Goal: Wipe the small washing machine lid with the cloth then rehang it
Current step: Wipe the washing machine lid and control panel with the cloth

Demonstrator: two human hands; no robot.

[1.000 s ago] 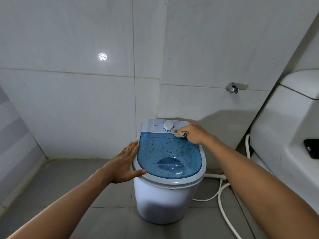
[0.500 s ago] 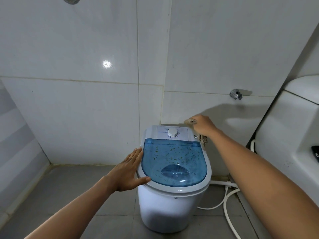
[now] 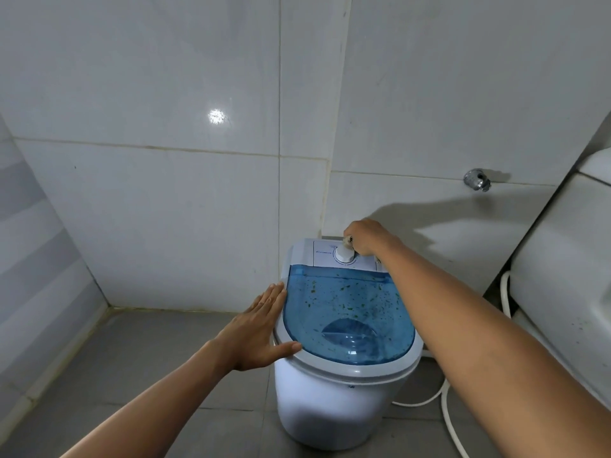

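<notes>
A tiled bathroom corner: I stand over the small white plastic washing machine [image 3: 344, 404], my 2 bare hands on its top. My left hand [image 3: 261, 332] lies flat, fingers straight and together, along the left rim of the translucent blue oval lid [image 3: 347, 312], with the thumb resting on the pale grey front edge. My right hand [image 3: 362, 238] reaches to the white control panel behind the lid, its fingers curled around a small bunched beige cloth [image 3: 347, 240], of which only a scrap shows, pressed against the round white plastic dial [image 3: 344, 254].

The cloth is thus on the panel, not on the blue cover, which is dotted all over with green and dark specks. By that evidence, I judge the wiping barely under way: the back strip is getting attention, the main blue surface still looks unwiped, and the rehanging of the cloth is yet to come. No hook or rail for it appears in view. A chrome wall tap [image 3: 476, 180] sits on the tiles to the right, and a white hose [image 3: 449, 421] trails across the grey floor beside the machine.
</notes>
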